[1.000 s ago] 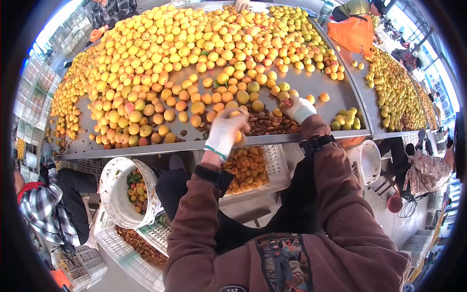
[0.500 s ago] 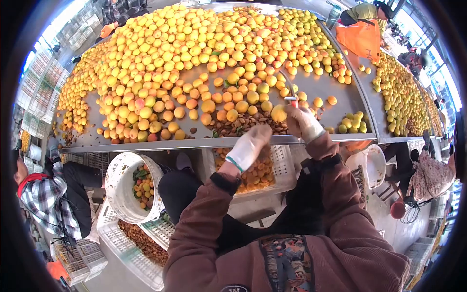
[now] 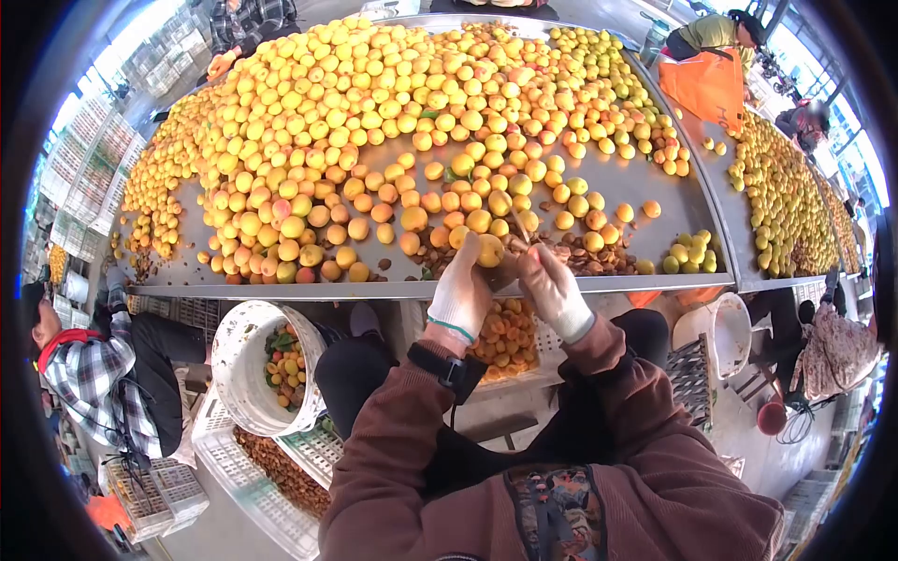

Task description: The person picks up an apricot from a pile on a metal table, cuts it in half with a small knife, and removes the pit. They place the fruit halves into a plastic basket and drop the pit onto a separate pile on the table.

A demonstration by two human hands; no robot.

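My left hand [image 3: 460, 294], in a white glove, is closed on a yellow apricot [image 3: 490, 251] above the front edge of the metal table [image 3: 393, 288]. Close to its right is my right hand [image 3: 556, 292], also gloved, with its fingers closed round the handle of a thin tool whose blade [image 3: 520, 224] points up and left beside the fruit. Brown pits [image 3: 585, 259] lie on the table behind and beside both hands. A large heap of apricots [image 3: 355, 103] covers much of the table beyond them.
Below the table edge, a crate [image 3: 552, 348] holds orange apricot pieces [image 3: 505, 338]. To the left are a white bucket [image 3: 224, 360] with fruit and a basket of pits [image 3: 281, 467]. A person in a plaid shirt [image 3: 79, 379] sits at left. Other people are around the tables.
My left hand has moved up to the table edge and now grips an apricot. My right hand has shifted left and down, beside it. The view has shifted slightly.
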